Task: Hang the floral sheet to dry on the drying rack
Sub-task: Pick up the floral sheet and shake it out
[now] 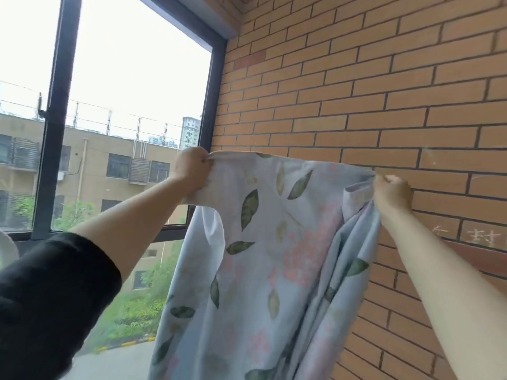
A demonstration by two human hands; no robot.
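The floral sheet [263, 256], pale blue with green leaves and pink flowers, hangs stretched between both raised hands in front of me. My left hand [190, 167] grips its upper left edge, bunched in the fingers. My right hand [392, 194] pinches the upper right edge, where the cloth folds into pleats. The top edge runs taut from one hand to the other, and the rest drops out of the bottom of the view. No drying rack is in view.
An orange brick wall [370, 91] stands close behind the sheet on the right. A large window with a dark frame [216, 105] fills the left, showing buildings and trees outside. My dark sleeve [49, 292] is at lower left.
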